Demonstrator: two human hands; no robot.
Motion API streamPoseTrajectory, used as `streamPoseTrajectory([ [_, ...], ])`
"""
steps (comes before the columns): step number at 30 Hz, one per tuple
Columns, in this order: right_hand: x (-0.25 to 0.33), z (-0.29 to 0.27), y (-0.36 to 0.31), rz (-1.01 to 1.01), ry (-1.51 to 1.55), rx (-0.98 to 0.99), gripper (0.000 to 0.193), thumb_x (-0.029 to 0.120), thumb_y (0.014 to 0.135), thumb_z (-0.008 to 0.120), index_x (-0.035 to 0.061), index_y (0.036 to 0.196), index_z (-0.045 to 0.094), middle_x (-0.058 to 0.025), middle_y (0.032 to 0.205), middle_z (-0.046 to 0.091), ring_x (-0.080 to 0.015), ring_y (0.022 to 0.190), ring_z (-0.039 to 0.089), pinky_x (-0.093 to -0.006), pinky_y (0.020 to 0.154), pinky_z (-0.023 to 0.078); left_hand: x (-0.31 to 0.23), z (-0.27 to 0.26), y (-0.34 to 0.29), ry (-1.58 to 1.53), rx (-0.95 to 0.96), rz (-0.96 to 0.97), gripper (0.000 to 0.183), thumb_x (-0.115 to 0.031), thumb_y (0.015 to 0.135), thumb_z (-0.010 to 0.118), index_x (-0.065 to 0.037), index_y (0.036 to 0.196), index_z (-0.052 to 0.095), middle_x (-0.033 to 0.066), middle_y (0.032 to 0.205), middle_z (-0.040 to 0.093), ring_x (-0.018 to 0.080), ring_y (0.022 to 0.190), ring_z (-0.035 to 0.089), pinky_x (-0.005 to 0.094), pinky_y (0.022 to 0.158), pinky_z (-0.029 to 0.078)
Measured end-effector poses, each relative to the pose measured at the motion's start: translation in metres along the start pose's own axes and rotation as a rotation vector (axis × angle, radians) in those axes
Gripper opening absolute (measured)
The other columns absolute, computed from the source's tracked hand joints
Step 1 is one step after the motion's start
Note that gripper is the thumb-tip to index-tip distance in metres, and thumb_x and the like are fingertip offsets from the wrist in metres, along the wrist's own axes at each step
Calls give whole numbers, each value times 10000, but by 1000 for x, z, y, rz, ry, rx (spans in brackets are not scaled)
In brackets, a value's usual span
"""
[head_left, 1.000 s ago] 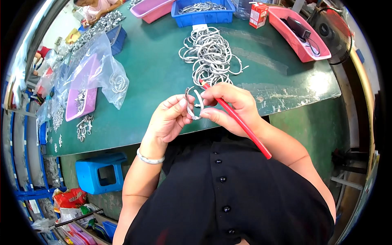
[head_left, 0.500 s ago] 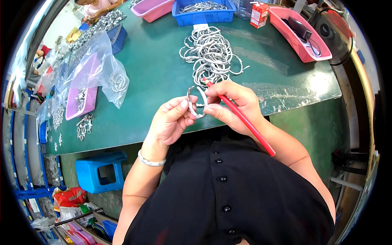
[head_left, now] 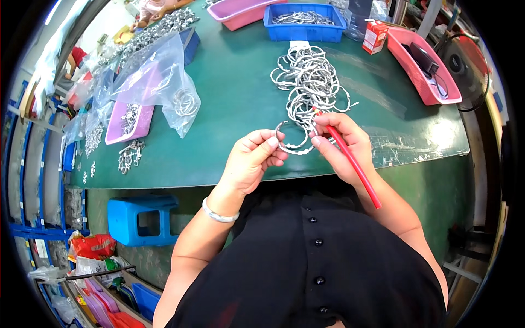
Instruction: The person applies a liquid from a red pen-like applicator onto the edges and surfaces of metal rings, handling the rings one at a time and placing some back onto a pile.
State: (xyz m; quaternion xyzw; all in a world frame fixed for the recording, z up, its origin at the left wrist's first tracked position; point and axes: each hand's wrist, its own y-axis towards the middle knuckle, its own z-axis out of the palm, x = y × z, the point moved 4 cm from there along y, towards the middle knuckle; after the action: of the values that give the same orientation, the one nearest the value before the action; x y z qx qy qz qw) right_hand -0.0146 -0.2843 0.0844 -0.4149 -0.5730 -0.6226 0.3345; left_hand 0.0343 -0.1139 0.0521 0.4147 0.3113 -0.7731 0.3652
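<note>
An open silver-coloured bangle (head_left: 298, 152) is held up over the near edge of the green table. My left hand (head_left: 252, 159) pinches its left side between thumb and fingertips. Gripped in my right hand (head_left: 349, 146) is a long red rod-shaped tool (head_left: 358, 170), slanting down toward my forearm, its pale tip pointing at the pile. My right thumb and fingertips are at the bangle's right side; whether they press on it cannot be made out. Just beyond my hands lies a heap of similar bangles (head_left: 309, 76).
Blue bin (head_left: 303, 34) with metal parts stands behind the heap. To the right are a red carton (head_left: 375, 37) and a pink basket (head_left: 421, 68). Leftward lie a plastic bag (head_left: 164, 82), a pink tray (head_left: 143, 121) and small metal pieces (head_left: 131, 156). A blue stool (head_left: 123, 221) stands below.
The bangle has turned from nearly edge-on to showing its round opening more fully. My hands are slightly farther apart. The whole scene has shifted to the right in the view.
</note>
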Motion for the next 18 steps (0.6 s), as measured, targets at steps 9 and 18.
streamPoseTrajectory([
  [9, -10, -21, -1, 58, 102, -42, 224, -75, 768, 567, 15, 972, 546, 6, 823, 514, -51, 743, 478, -193, 673, 407, 2, 12, 1, 99, -1, -22, 210, -96, 864, 524, 4, 1048, 549, 65, 855, 603, 131, 725, 600, 240, 637, 492],
  [18, -11, -123, -11, 59, -142, -404, 238, -31, 783, 568, 15, 1015, 536, -4, 811, 549, -65, 715, 509, -190, 649, 424, -156, -26, -17, 1384, -423, 1039, 137, -35, 779, 597, -12, 913, 613, 51, 740, 571, 114, 620, 526, 222, 580, 434],
])
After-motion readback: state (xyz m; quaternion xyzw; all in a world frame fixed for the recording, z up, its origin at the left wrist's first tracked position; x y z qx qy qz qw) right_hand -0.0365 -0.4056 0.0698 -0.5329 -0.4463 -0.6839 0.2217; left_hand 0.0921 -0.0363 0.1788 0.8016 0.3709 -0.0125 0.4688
